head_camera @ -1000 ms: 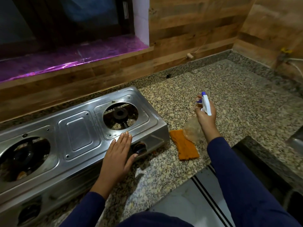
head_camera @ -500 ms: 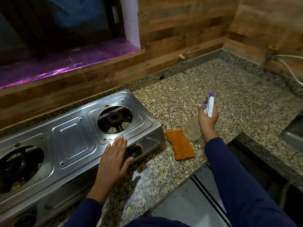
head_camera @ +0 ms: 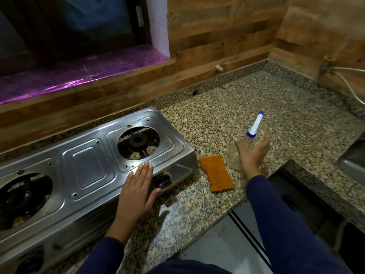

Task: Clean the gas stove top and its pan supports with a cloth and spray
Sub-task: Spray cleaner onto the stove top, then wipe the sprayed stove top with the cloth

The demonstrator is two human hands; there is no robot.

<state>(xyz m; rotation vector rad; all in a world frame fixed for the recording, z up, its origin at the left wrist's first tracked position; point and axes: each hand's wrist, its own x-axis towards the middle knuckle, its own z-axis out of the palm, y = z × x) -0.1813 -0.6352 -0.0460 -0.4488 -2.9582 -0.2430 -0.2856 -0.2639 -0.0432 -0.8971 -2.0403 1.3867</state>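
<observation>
A steel two-burner gas stove [head_camera: 87, 167] lies on the granite counter [head_camera: 266, 107], with no pan supports on its burner openings. My left hand [head_camera: 138, 190] rests flat on the stove's front right edge, just above a control knob [head_camera: 163, 180], and holds nothing. My right hand [head_camera: 251, 157] grips the neck of a clear spray bottle [head_camera: 233, 157]. The bottle's white and blue head [head_camera: 256, 123] tilts up and to the right, and its body is low over the counter. An orange cloth [head_camera: 216, 176] lies flat between the stove and the bottle.
A wood-panelled wall runs behind the counter, with a purple-lined window sill [head_camera: 79, 74] at the upper left. A gas valve with a white hose [head_camera: 347, 84] is on the right wall. A sink edge [head_camera: 353, 165] shows at far right. The counter's front edge drops to a tiled floor [head_camera: 227, 248].
My right hand has lowered and tilted the spray bottle, so its head now points up and right. My left hand stays flat on the stove.
</observation>
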